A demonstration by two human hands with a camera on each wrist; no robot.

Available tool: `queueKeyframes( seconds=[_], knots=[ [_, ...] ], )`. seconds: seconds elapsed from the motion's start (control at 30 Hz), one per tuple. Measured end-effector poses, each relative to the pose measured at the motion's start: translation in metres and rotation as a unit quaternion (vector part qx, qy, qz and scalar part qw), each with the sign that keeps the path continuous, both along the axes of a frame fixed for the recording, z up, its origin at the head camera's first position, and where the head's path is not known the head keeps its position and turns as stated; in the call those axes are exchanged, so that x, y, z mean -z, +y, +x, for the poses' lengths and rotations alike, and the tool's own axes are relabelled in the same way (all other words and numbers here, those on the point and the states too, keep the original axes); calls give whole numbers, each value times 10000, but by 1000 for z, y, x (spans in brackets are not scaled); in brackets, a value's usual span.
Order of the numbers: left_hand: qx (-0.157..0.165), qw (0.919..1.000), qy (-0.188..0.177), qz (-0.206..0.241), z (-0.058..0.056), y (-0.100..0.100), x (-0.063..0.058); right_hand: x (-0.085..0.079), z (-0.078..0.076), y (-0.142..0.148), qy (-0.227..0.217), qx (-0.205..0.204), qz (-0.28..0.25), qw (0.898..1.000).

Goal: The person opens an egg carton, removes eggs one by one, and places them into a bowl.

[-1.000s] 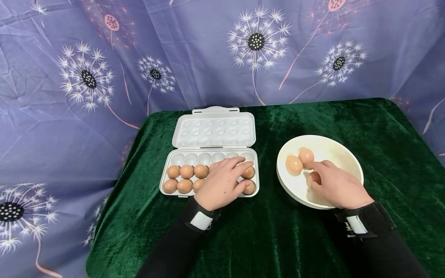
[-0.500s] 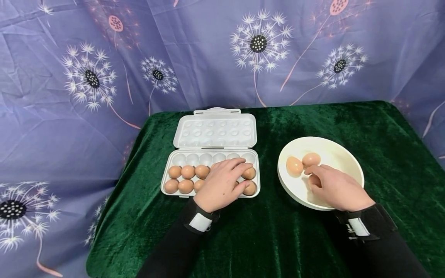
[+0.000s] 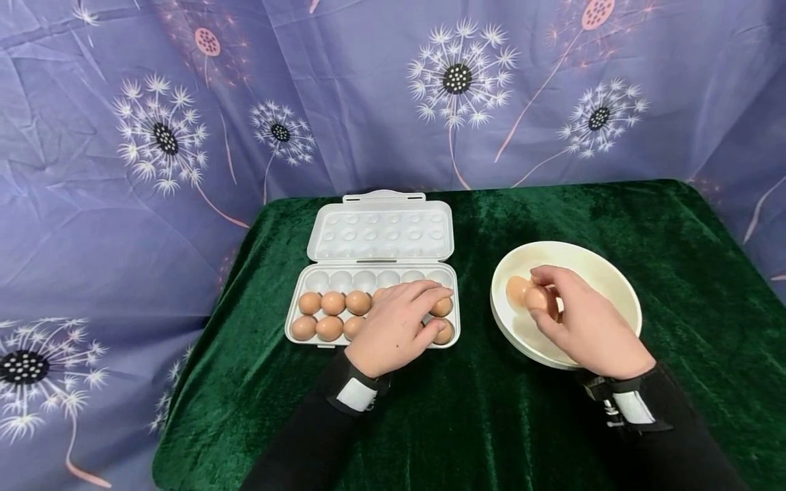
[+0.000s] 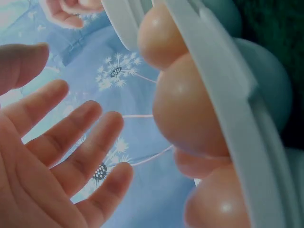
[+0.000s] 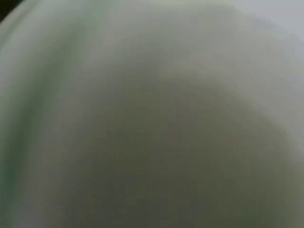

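In the head view, my right hand [image 3: 592,324] holds a brown egg [image 3: 538,301] between thumb and fingers, over the cream bowl [image 3: 620,286]. A second egg [image 3: 518,292] lies in the bowl just left of the held one. My left hand [image 3: 399,327] extends over the open egg box [image 3: 290,317], covering part of its two nearer rows. Brown eggs [image 3: 329,329] fill the visible cups of those rows. In the left wrist view, the left hand's fingers [image 4: 90,156] are spread and hold nothing, apart from the eggs [image 4: 190,104] beside them.
The box's translucent lid [image 3: 381,232] lies folded back behind it. Its far row of cups [image 3: 364,281] shows no eggs. Green velvet cloth [image 3: 454,423] covers the table, with a purple dandelion-print curtain [image 3: 344,88] behind. A blurred pale surface fills the right wrist view.
My right hand has taken hold of an egg in the bowl and turned, bringing it slightly toward me and left. The left hand stays over the box.
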State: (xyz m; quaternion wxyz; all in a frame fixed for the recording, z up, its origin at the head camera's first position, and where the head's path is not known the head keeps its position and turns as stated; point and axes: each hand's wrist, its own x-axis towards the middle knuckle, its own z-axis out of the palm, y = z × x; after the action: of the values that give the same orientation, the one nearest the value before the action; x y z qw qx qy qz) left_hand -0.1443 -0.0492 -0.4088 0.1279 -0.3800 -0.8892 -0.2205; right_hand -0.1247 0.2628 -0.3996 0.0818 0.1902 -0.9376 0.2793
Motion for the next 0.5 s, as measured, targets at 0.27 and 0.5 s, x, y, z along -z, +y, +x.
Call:
queueKeyframes(
  seconds=[0.27, 0.5],
  knots=[
    [174, 9988, 95, 455, 5, 8, -5, -3, 6, -31, 699, -516, -565, 9946],
    [160, 9961, -200, 839, 9, 13, -7, -3, 7, -52, 1049, -1136, -932, 9836]
  ],
)
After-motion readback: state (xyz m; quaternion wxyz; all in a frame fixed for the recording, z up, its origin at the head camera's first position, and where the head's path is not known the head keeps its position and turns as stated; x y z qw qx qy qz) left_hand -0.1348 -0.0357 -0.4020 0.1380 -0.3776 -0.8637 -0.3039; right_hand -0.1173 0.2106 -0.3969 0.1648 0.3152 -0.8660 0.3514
